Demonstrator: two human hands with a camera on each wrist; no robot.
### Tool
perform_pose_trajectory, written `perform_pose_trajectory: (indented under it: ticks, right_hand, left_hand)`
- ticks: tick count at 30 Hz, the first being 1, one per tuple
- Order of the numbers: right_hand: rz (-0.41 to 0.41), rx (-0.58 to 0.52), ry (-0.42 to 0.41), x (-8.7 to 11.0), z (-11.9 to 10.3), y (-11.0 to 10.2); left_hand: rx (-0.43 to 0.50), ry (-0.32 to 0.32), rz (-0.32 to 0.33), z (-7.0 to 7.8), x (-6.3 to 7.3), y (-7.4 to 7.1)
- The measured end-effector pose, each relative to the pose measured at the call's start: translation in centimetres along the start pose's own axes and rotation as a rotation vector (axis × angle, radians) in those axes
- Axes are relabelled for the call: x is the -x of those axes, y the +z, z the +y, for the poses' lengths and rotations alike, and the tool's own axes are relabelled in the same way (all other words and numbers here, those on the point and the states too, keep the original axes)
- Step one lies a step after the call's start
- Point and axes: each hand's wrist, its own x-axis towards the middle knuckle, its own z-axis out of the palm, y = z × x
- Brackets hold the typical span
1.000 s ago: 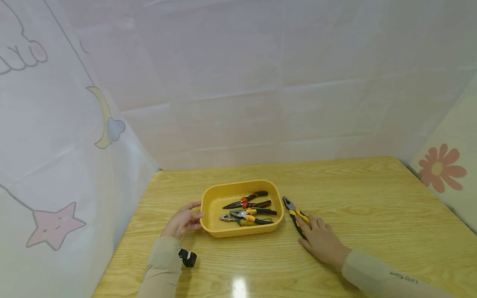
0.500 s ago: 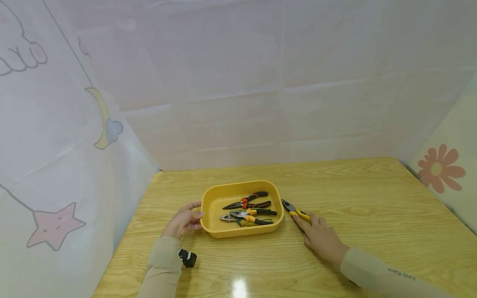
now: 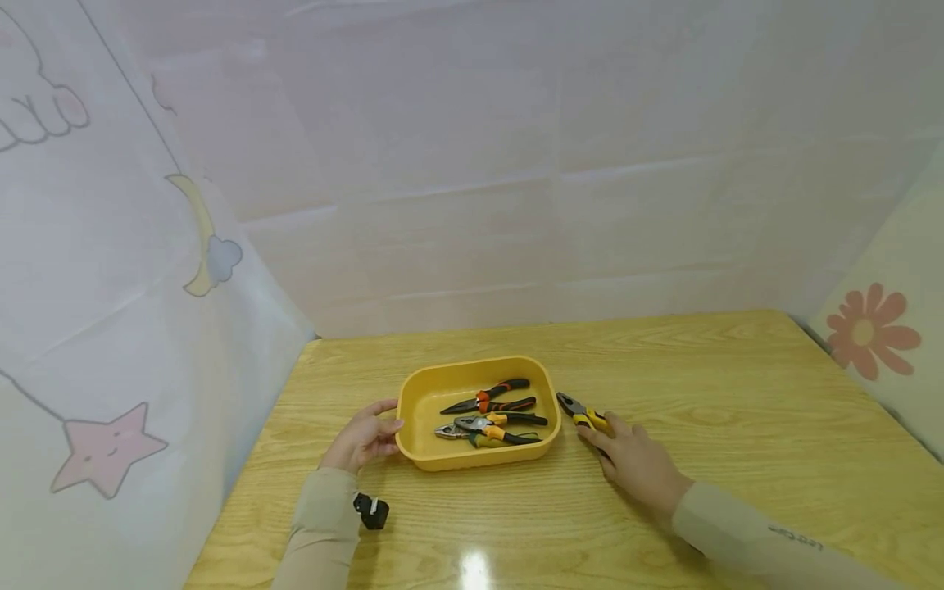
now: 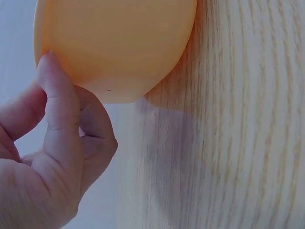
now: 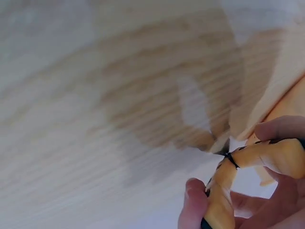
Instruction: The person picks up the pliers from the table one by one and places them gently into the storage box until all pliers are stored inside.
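Note:
My left hand [image 3: 360, 441] pinches the left end of a yellow plastic bin [image 3: 483, 462], thumb at its rim. In the left wrist view that same bin wall [image 4: 119, 43] fills the top. Inside the bin lie long-nose pliers [image 3: 483, 401] with black and orange handles. Below them, combination pliers [image 3: 475, 424] with yellow-black handles overlap another pair of pliers [image 3: 447, 431] with olive handles. To the right of the bin, my right hand [image 3: 640, 465] grips combination pliers [image 3: 571, 404], whose head points toward the bin wall. Their yellow handles [image 5: 267, 157] stand spread between thumb and fingers in the right wrist view.
The wooden table [image 3: 701, 360] extends around the bin, with its far edge by a pale hanging cloth [image 3: 457, 205]. A small black device [image 3: 371, 510] sits at the left wrist. More patterned cloth [image 3: 111, 328] hangs on the left.
My right hand has closed around the handles of the pliers it lay over, and the pliers' head has shifted slightly toward the bin. The left hand and the bin have stayed put.

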Motion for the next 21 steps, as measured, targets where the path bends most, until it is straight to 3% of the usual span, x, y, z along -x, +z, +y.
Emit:
perform_pose_trajectory:
  ticks: [11,21]
  right_hand:
    - [-0.004,-0.054,0.012,0.1,0.44,-0.55]
    - [0.092,-0.053,0.04,0.24,0.43,-0.86]
  left_hand:
    - [0.015,-0.013,0.002,-0.13,-0.08,-0.03]
    - [0.009,-0.005,0.001,-0.04,-0.05,-0.03]
